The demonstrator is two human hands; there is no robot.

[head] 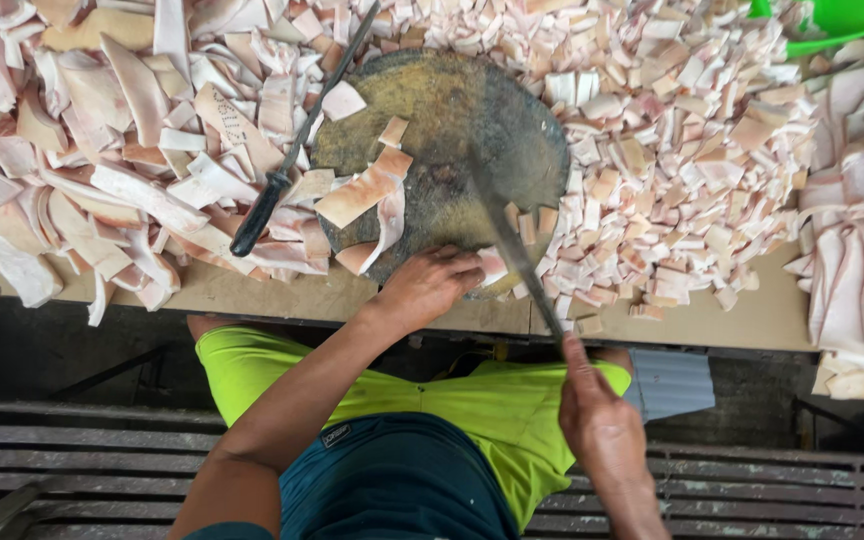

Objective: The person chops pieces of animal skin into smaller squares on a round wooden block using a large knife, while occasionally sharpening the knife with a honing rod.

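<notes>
A round dark wooden chopping block sits on the table among heaps of pale pink-and-white meat strips. My left hand rests at the block's near edge, fingers curled on a small meat piece. My right hand grips the handle of a long knife, whose blade runs up across the block's right side. Long strips lie on the block's left half, and small cut pieces lie beside the blade.
A second knife with a black handle lies on the uncut strips at the left. Cut squares pile up at the right, larger slabs at far right. A green container stands at the top right.
</notes>
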